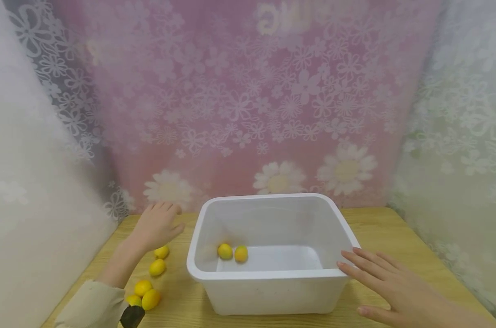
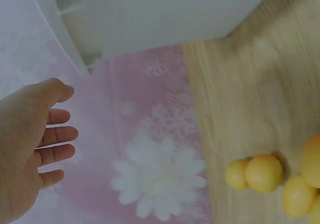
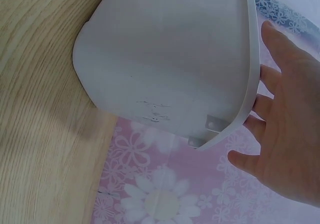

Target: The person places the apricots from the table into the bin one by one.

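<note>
A white plastic bin (image 1: 272,291) stands in the middle of the table, with two yellow lemon-like fruits (image 1: 225,251) on its floor near the left end. My left hand (image 1: 157,227) is raised to the left of the bin, its fingers loosely bent with nothing in them. Several more yellow fruits (image 1: 151,299) lie on the tabletop below and nearer than that hand; the left wrist view shows some of these fruits (image 2: 263,173) too. On the other side, my right hand (image 1: 389,284) has its fingers spread, with the fingertips right at the bin's right rim (image 3: 254,49).
The wooden table (image 1: 367,228) ends at a pink flower-print sheet (image 1: 248,136) behind the bin. Pale sheets (image 1: 457,173) also hang along the left and right sides. A dark band (image 1: 132,316) shows at the left sleeve, beside the nearest fruits.
</note>
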`<action>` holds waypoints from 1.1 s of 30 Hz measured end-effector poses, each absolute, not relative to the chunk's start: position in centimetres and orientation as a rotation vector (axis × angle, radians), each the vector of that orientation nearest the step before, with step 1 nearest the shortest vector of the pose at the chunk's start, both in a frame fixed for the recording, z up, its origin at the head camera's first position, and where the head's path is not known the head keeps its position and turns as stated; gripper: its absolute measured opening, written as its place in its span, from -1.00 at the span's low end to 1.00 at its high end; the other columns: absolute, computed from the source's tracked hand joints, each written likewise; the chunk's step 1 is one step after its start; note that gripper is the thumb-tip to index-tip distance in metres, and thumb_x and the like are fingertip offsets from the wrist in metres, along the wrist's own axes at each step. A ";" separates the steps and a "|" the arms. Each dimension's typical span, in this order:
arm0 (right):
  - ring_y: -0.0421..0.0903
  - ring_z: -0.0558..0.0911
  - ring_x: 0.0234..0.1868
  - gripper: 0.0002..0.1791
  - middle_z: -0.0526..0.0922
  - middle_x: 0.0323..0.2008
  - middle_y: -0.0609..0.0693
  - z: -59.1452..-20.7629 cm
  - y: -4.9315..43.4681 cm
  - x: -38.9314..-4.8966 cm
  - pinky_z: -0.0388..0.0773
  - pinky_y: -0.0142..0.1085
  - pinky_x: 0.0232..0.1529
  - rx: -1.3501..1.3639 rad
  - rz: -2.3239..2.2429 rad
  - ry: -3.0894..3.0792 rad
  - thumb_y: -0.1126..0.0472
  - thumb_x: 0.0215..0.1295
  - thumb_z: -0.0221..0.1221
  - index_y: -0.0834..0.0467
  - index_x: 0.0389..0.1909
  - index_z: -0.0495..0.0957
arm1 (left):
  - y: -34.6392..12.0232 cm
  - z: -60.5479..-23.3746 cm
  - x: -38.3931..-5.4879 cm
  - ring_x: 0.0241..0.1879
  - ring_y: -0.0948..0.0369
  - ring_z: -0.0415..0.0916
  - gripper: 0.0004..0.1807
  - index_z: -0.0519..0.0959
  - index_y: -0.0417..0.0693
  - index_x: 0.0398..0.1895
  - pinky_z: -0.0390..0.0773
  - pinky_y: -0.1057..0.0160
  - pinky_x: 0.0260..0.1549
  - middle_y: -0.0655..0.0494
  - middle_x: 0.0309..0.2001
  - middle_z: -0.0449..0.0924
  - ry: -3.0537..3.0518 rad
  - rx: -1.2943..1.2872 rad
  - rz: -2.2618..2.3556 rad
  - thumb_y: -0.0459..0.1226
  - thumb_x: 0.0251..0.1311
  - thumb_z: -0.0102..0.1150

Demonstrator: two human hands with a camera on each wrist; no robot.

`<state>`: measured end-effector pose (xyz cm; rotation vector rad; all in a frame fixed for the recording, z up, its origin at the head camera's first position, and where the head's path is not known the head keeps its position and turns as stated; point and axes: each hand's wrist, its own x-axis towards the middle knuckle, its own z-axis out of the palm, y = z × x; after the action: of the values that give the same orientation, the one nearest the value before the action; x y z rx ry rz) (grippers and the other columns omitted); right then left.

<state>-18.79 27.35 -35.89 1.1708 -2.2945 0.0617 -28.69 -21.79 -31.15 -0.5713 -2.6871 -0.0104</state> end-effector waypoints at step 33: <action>-0.28 -0.16 0.45 -0.16 0.18 0.39 -0.05 -35.2 27.6 -18.4 -0.40 -0.49 0.36 1.186 -0.022 -2.333 -0.17 0.10 0.23 0.07 0.37 0.22 | -28.7 -43.3 -27.6 -0.03 -0.26 0.39 -0.46 0.45 -0.35 -0.07 0.29 -0.27 -0.01 -0.29 -0.10 0.51 -3.022 -0.167 -0.036 -0.05 0.08 0.18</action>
<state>-18.43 27.57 -35.23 1.1856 -2.3325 -0.0223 -27.60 -28.73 -43.26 -0.1666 -3.0220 -0.0356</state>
